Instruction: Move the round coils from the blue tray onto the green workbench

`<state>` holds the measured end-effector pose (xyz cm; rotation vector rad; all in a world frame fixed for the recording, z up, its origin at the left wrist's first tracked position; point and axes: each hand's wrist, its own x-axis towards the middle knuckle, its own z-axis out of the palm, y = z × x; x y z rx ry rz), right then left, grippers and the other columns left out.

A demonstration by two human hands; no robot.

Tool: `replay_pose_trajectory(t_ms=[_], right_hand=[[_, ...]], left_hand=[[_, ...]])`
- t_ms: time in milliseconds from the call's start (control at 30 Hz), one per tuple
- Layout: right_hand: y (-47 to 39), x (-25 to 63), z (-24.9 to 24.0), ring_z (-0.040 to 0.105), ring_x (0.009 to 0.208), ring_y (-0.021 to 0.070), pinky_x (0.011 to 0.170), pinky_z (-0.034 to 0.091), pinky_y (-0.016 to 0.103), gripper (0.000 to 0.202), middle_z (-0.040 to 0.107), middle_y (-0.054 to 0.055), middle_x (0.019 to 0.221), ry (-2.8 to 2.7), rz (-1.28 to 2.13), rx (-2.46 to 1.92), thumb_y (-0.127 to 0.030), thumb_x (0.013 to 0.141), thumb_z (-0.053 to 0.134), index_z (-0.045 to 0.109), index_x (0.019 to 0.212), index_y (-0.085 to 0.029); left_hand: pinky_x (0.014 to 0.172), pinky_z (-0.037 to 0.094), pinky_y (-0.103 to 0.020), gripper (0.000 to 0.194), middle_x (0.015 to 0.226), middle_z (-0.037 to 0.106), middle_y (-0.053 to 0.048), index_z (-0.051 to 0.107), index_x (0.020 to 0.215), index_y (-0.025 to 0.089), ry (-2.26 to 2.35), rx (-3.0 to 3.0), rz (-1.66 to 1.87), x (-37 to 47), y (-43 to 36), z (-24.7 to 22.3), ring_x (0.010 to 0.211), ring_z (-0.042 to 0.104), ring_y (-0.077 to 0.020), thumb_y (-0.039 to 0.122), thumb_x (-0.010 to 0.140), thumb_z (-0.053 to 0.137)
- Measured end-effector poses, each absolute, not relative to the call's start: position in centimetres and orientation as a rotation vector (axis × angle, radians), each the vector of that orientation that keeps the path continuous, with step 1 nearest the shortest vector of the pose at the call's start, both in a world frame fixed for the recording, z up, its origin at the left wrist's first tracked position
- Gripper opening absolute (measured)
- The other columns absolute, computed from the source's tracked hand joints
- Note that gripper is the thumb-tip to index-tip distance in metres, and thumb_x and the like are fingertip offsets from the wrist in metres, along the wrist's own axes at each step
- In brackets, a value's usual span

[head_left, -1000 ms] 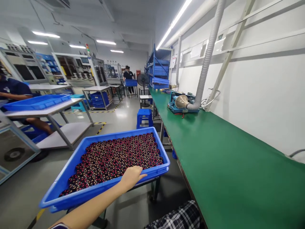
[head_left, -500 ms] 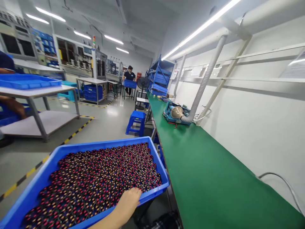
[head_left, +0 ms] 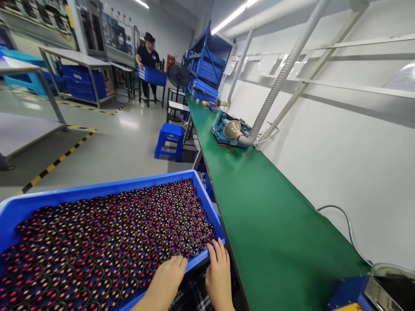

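Left hand (head_left: pixel 167 276): lower centre of frame, fingers together and curled over the near rim of the tray (head_left: pixel 106 192); palm down, gripping the edge, fingertips just touching the outermost parts.
Right hand (head_left: pixel 218 270): just right of the left, fingers slightly spread, laid on the tray's near right corner. Resting or pressing on the rim rather than pinching anything.
Why held so: both hands sit on the same edge, close together (prob. to steady or shift the tray as one load, judging by the placement).
Tray: blue plastic, shallow, fills the lower left of frame; right side runs alongside the bench (head_left: pixel 259 216), near but can't tell if touching.
Parts (head_left: pixel 106 242): small dark rings w/ red and orange spots, packed in one dense layer, rim to rim, so none can roll about.
Bench: long green top, runs from lower right up to centre, along a white wall; mostly bare near the hands.
Extractor (head_left: pixel 231 129): teal unit w/ a funnel mouth on the bench, upper centre; grey ribbed hose (head_left: pixel 279 77) climbs to a pipe overhead.
Cable (head_left: pixel 348 226): grey, loops over the bench at right, by a blue box in the lower right corner.
Floor: grey, glossy, yellow-black tape at left.
Stool (head_left: pixel 170 140): blue, centre, beside the bench.
Room: workshop, strip lights, blue racks at the back; a person (head_left: pixel 147 58) in the upper left carries a blue crate.
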<state>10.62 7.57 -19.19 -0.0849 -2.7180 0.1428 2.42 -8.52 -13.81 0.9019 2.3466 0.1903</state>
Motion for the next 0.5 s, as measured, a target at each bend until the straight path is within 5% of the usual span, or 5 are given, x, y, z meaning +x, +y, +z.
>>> replay_pose_trajectory(t_ms=[167,500], right_hand=[[6.1,10.9,-17.7,0.032,0.122,0.0234,0.101,0.023,0.038,0.048,0.048,0.006,0.118,-2.663,0.207,-0.167,0.007,0.069,0.032,0.05,0.109,-0.013],[1.9,14.1,-20.0,0.02,0.132,0.027,0.107,0.011,0.053,0.053,0.039,0.01,0.127,-2.67,0.295,-0.345,0.007,0.069,0.029,0.043,0.115,-0.014]], left_hand=[[0.094,0.044,-0.041,0.068,0.117,0.054,-0.01,0.054,0.125,0.012,2.262,0.97,0.069,2.7,-9.1,-12.7,0.11,0.051,-0.0232,-0.01,0.077,0.01],[0.077,0.053,-0.04,0.072,0.105,0.061,-0.009,0.065,0.11,0.02,2.363,1.306,0.162,4.6,-13.2,-17.6,0.097,0.06,-0.0221,-0.011,0.073,0.012]])
